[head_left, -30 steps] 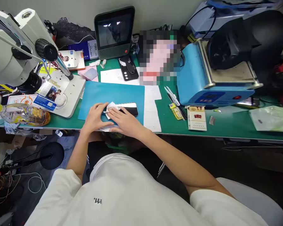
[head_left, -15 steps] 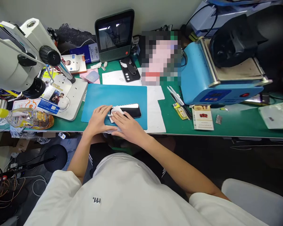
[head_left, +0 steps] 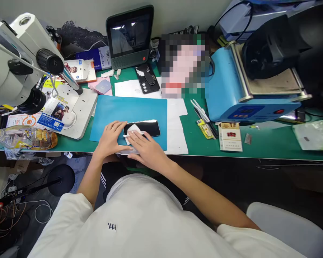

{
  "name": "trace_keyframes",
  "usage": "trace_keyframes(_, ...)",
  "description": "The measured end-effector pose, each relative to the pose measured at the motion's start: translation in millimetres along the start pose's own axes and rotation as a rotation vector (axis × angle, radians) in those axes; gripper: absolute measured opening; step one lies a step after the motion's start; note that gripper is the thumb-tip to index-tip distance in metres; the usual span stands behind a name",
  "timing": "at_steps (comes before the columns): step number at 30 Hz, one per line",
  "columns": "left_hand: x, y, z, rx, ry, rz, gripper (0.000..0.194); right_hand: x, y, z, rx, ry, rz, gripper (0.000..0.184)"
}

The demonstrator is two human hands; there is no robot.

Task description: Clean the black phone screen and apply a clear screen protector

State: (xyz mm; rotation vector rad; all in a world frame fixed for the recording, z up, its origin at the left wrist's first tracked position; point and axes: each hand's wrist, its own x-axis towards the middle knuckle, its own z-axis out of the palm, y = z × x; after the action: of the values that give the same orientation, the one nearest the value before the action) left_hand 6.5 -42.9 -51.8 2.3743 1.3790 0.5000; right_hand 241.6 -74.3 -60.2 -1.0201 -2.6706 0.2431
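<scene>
A smartphone (head_left: 152, 128) with a glossy black face lies flat on a blue mat (head_left: 111, 107). At its left end rests my left hand (head_left: 109, 139), fingers stretched along the corner and thumb spread away below, not wrapped around the phone. My right hand (head_left: 148, 147) presses a folded white wipe (head_left: 133, 131) onto the phone's left half with its fingertips. The wipe and fingers hide part of the screen. Some pale, thin material (head_left: 126, 152) shows under my hands at the mat's front edge; I cannot make out what it is.
A microscope (head_left: 27, 68) and a bottle (head_left: 29, 138) stand left. Behind the mat are a smart display (head_left: 130, 37) and a black phone back cover (head_left: 147, 79). Tweezers (head_left: 200, 109), a cigarette pack (head_left: 229, 137) and a blue machine (head_left: 223, 86) sit right.
My right hand and the wipe have shifted slightly down over the phone. My left hand stays at the phone's left end. The whole view has moved a little.
</scene>
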Motion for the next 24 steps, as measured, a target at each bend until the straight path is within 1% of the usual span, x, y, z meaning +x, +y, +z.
trace_keyframes(3,0,-1,-1.0,0.000,0.005,-0.002,0.108,5,-6,3,0.031,0.013,0.024,0.065)
trace_keyframes(8,0,-1,-1.6,0.006,-0.018,-0.006,0.112,-19,12,-9,0.007,0.052,0.201,0.059)
trace_keyframes(9,1,-1,-1.8,0.009,-0.015,-0.005,0.112,-22,14,-11,0.000,0.054,0.217,0.059)
trace_keyframes(12,2,0,-2.8,0.022,0.012,0.008,0.109,-17,11,-11,-0.002,0.033,0.184,0.062)
trace_keyframes(16,3,1,-4.5,0.021,0.015,0.014,0.103,7,-9,-1,0.039,-0.002,0.132,0.069)
trace_keyframes(18,3,1,-5.4,0.016,0.007,0.004,0.100,12,-17,3,0.049,-0.002,0.130,0.073)
trace_keyframes(21,3,2,-6.1,0.009,-0.002,-0.004,0.102,1,-17,3,0.052,0.009,0.160,0.076)
trace_keyframes(24,3,1,-5.8,0.012,-0.001,-0.004,0.107,-16,1,-2,0.052,0.014,0.253,0.078)
